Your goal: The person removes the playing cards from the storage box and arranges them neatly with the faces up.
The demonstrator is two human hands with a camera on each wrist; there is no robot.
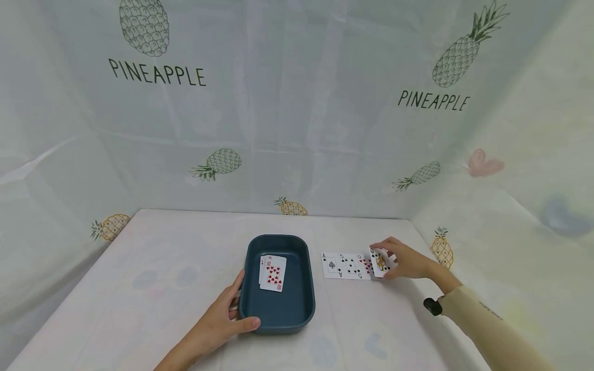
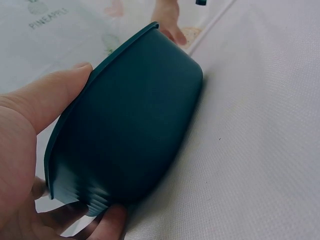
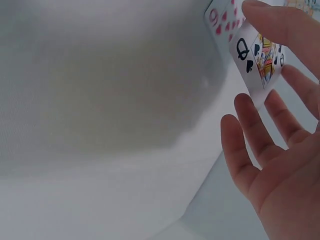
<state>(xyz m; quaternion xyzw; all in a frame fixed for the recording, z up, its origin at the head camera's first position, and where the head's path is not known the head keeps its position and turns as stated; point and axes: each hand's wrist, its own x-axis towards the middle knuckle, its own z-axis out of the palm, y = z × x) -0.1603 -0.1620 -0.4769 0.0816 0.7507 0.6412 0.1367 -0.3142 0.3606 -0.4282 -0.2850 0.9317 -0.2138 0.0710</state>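
A dark teal rectangular tray stands on the table, and my left hand grips its near left side. In the left wrist view the thumb lies on the tray's rim, with fingers around the lower wall. Inside the tray a ten of hearts covers most of a card marked K. My right hand pinches a queen of spades by its edges, tilted at the right end of a card row. That row shows an ace of spades, a five of spades and a red nine, overlapping side by side.
A white cloth covers the table. Behind it hangs a pale curtain printed with pineapples, and similar sheets close in the left and right sides. A small black object sits at the right wrist by the beige sleeve.
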